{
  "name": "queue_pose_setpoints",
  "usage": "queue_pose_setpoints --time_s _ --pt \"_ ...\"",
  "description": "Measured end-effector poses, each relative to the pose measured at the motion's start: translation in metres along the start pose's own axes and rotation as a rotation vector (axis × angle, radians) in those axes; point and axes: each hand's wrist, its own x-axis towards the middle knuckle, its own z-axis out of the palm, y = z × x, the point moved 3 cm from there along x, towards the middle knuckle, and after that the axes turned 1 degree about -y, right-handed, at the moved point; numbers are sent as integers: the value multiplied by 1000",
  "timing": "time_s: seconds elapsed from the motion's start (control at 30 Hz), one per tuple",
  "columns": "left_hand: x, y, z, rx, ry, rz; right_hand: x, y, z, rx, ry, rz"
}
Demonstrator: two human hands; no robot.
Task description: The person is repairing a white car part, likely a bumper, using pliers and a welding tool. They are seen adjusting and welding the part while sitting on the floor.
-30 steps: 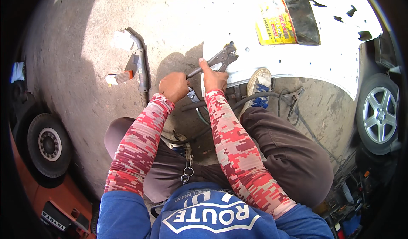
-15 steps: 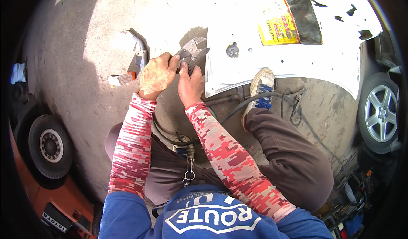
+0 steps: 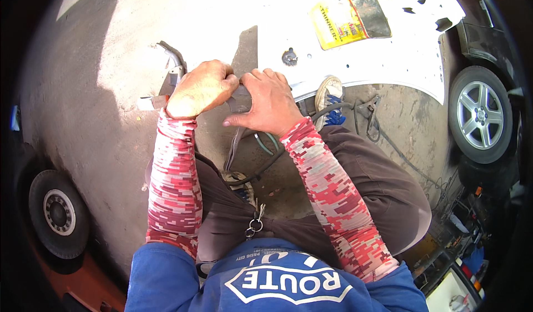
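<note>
My left hand [image 3: 202,90] is closed, its fingers curled and thumb folded at the near edge of the white metal panel [image 3: 355,70]. Against it rests my right hand [image 3: 271,101], bent around a pair of grey metal pliers [image 3: 240,100], thumb stretched to the left. Only part of the pliers shows between the two hands; the jaws are mostly hidden. Below the hands, a long dull strip [image 3: 235,145] points toward my shoes; I cannot tell if it belongs to the pliers. Left of my left hand lie a grey curved-handled tool [image 3: 175,65] and an orange-ended piece [image 3: 158,101].
A flattened yellow tin [image 3: 340,23] lies on the panel. A dark cable [image 3: 266,170] runs past my shoe [image 3: 331,98] to a clamp [image 3: 366,111]. Car wheels stand at the right [image 3: 480,115] and left [image 3: 59,213]. Tools and parts [image 3: 458,223] are piled at lower right.
The pliers have turned and come nearer my body, their riveted jaws no longer in sight. My right hand has shifted right and opened wider around them; my left hand has curled tighter. The view has shifted.
</note>
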Motion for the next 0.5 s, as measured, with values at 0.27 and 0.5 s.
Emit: queue_pose_setpoints --time_s 0.27,0.5 --pt "29 35 2 -1053 116 60 -61 19 -157 -556 -108 187" --pt "39 30 114 -174 108 175 -101 67 -190 886 427 530"
